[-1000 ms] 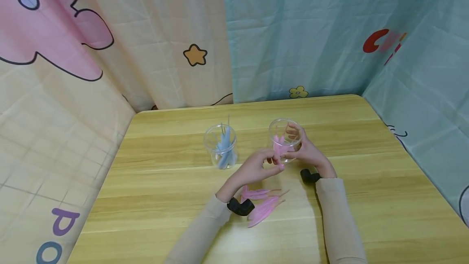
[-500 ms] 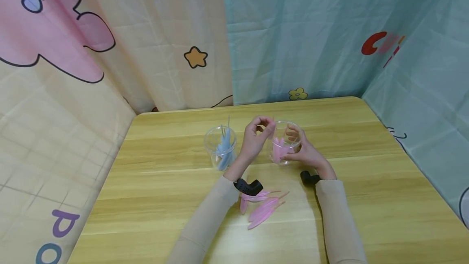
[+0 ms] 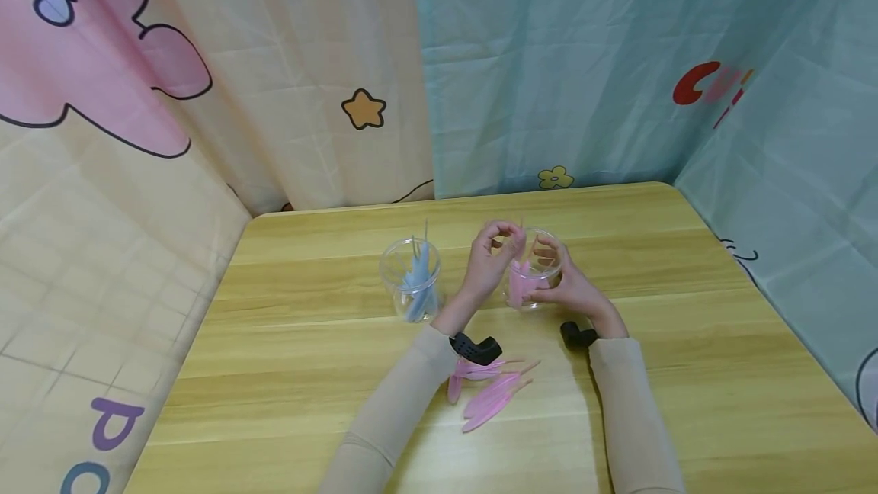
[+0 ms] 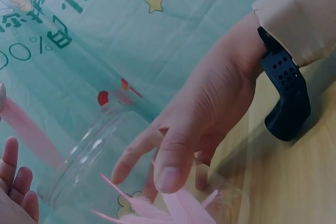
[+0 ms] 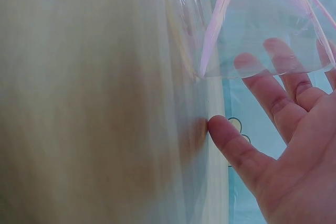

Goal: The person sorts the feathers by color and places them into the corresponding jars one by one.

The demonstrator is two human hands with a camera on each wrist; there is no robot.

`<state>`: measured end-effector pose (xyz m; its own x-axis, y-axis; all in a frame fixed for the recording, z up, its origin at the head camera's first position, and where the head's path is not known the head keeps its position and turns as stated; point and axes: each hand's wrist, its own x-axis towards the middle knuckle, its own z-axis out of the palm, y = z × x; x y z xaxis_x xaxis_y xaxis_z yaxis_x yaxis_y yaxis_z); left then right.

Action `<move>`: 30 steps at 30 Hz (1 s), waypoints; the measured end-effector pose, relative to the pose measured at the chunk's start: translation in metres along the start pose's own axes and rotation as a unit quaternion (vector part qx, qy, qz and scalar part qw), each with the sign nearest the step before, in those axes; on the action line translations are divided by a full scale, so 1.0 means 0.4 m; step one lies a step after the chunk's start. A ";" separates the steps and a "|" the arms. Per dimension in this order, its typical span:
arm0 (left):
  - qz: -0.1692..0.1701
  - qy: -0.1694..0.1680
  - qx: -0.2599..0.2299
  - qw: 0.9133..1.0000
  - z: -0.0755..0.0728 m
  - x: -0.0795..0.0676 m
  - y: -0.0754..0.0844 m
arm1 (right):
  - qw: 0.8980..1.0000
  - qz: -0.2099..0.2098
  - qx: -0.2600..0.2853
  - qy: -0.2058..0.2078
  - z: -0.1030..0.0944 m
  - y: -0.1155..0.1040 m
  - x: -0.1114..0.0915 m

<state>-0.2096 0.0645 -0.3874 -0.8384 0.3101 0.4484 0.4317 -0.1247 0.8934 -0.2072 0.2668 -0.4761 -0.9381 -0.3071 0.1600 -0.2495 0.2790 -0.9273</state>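
Observation:
My left hand (image 3: 485,269) pinches a pink feather (image 4: 31,135) by one end, its other end hanging at the mouth of a clear plastic cup (image 3: 538,277). Around the right side of that cup, my right hand (image 3: 578,288) holds it with curled fingers and thumb. Several pink feathers (image 3: 518,288) stand inside, visible through the wall. In the right wrist view, fingers (image 5: 273,93) show against the see-through cup. Several more pink feathers (image 3: 490,400) lie on the table in front of the cups, partly behind the left wrist's black band.
To the left stands a second clear cup (image 3: 391,278) with several blue feathers (image 3: 421,280) in it, close to the left forearm. The wooden table (image 3: 309,372) is bounded by printed curtains (image 3: 329,36) at the back and sides.
My left hand has lifted a pink feather from low in front of the right cup, up and then right to its rim. The right hand has kept its hold.

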 end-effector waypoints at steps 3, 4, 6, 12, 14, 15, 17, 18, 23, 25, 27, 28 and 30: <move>-0.015 -0.006 0.016 1.000 -0.002 -0.002 -0.053 | 1.000 -0.004 -0.004 0.000 0.001 0.002 0.001; -0.021 -0.006 0.020 1.000 -0.003 -0.003 -0.070 | 1.000 -0.004 -0.004 0.000 0.001 0.003 0.001; -0.031 0.000 0.030 0.999 -0.007 -0.005 -0.102 | 1.000 -0.006 -0.006 0.001 0.002 0.003 0.001; -0.035 0.025 0.060 0.997 -0.021 -0.015 -0.116 | 1.000 -0.002 -0.005 0.000 0.003 0.001 0.001; -0.027 0.032 0.068 0.997 -0.026 -0.022 -0.117 | 1.000 0.000 -0.005 0.000 0.002 0.001 0.000; -0.025 0.033 0.073 0.996 -0.029 -0.028 -0.118 | 1.000 0.000 -0.005 0.000 0.001 0.001 0.000; -0.020 0.029 0.083 0.996 -0.033 -0.044 -0.120 | 1.000 0.000 -0.006 0.001 0.000 0.001 0.001; -0.015 0.023 0.088 0.996 -0.035 -0.053 -0.121 | 1.000 -0.002 -0.006 0.001 0.000 0.001 0.001; 0.023 -0.065 0.142 0.987 -0.043 -0.112 -0.125 | 1.000 -0.016 -0.008 0.003 -0.001 0.005 0.002; 0.043 -0.118 0.186 0.974 -0.046 -0.134 -0.126 | 1.000 -0.017 -0.011 0.004 -0.001 0.007 0.002; 0.057 -0.171 0.243 0.953 -0.048 -0.152 -0.123 | 1.000 -0.013 -0.012 0.004 -0.001 0.007 0.002; 0.064 -0.198 0.273 0.939 -0.050 -0.160 -0.122 | 1.000 -0.011 -0.012 0.005 -0.001 0.007 0.001; 0.071 -0.251 0.331 0.907 -0.052 -0.173 -0.117 | 1.000 -0.007 -0.016 0.005 -0.001 0.006 0.000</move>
<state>-0.1788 0.0292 -0.4598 -0.5728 0.7462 0.3393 0.7683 0.3445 0.5394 -0.2078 0.2677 -0.4782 -0.9366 -0.3029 0.1760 -0.2698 0.3035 -0.9138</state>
